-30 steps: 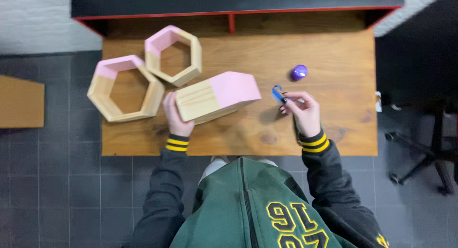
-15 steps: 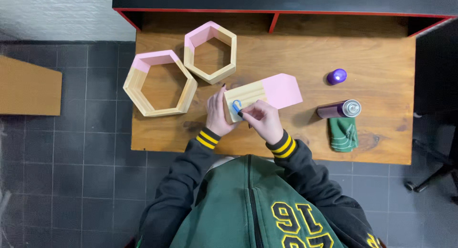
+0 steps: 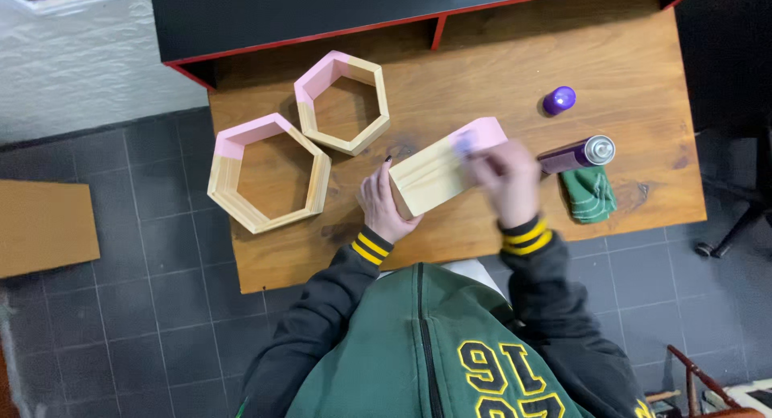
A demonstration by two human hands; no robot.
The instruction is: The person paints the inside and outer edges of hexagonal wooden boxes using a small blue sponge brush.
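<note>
Pale wood, pink-tipped — hexagonal shelf

A hobby workspace: wooden desk, hexagonal shelves, spray can, tiled floor.

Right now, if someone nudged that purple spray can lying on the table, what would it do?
The purple spray can lies on its side, so it would probably roll. The green cloth touching its lower side might stop it rolling towards the person. Its separate purple cap stands apart, so the nozzle looks bare. The body looks stiff, likely metal.
</note>
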